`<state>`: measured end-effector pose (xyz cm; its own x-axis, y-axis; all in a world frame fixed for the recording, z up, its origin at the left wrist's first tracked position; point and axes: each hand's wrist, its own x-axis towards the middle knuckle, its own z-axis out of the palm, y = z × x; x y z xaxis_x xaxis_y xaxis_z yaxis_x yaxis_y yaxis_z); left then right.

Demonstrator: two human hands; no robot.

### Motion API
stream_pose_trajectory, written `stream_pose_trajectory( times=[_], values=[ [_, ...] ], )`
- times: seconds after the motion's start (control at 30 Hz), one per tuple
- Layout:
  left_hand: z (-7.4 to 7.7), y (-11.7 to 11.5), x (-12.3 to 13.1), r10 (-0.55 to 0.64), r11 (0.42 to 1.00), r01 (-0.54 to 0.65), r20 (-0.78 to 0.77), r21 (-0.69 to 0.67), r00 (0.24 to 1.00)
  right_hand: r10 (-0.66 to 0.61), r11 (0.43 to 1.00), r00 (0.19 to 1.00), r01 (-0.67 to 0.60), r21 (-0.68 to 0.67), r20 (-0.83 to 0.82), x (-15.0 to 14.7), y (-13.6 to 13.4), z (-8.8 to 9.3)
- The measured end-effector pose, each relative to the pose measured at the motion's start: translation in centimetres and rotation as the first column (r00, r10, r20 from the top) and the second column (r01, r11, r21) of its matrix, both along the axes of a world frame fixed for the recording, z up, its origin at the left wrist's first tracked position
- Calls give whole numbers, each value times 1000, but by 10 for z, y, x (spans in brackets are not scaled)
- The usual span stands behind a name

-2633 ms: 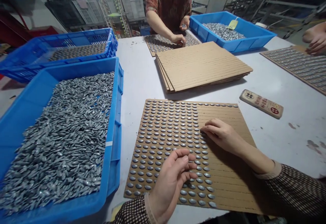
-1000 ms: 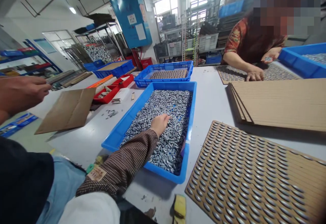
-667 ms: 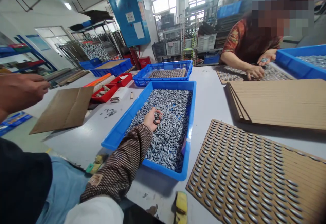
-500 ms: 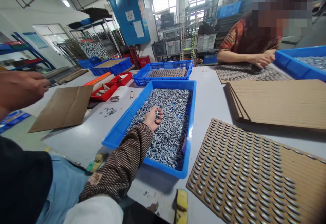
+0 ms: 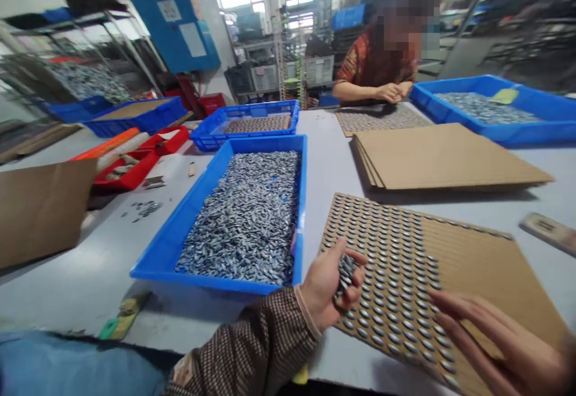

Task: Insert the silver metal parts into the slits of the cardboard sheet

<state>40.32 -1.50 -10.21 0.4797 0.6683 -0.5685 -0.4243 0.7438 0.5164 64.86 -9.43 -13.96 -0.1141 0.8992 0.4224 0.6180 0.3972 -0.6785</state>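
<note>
My left hand (image 5: 330, 288) is curled, palm up, around a handful of small silver spindle-shaped metal pieces (image 5: 345, 273). It hovers over the left edge of a ridged cardboard sheet (image 5: 486, 264), where many like pieces lie in slanted rows. Bare ridges show on the sheet's right part. From the lower right, my right hand (image 5: 499, 336) reaches over the sheet with fingers stretched out, its tips close to the last row of pieces. I see nothing held in it. Left of the sheet, a blue tray (image 5: 303, 204) contains a heap of the same pieces.
A stack of cardboard sheets (image 5: 441, 156) lies behind the filled one. Across the table a person (image 5: 373, 78) works over another sheet beside a second blue tray (image 5: 504, 132). Red bins (image 5: 130, 171) and loose pieces (image 5: 144, 209) are on the left; a wooden block (image 5: 546, 231) lies right.
My left hand has come out of the blue tray and moved right to the cardboard sheet with its handful. My right hand has entered view. The view has turned right; a hand at the left edge is gone.
</note>
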Motion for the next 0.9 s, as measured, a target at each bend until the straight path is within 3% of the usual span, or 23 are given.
stream_pose_trajectory(
  times=[0.1,0.2,0.3,0.47,0.7,0.9],
  values=[
    [-16,-23,43,-124,991,120,-52,-61,991,13,998,999,-10,-68,52,-22,-1,15],
    [-28,-33,70,-139,989,132,-100,-73,985,13,992,998,-6,-124,61,-28,4,21],
    [-35,-37,88,-150,988,152,-138,0,979,8,973,999,5,-232,52,-19,6,19],
    [-38,-37,108,-171,984,176,-162,16,972,29,917,995,-66,-394,-97,-2,9,15],
    [-35,-19,120,-279,960,275,-69,-57,958,-14,945,980,-52,-322,-199,25,21,11],
    [-40,-7,137,-217,976,220,-163,0,963,-23,922,982,-51,-384,-186,42,30,4]
  ],
)
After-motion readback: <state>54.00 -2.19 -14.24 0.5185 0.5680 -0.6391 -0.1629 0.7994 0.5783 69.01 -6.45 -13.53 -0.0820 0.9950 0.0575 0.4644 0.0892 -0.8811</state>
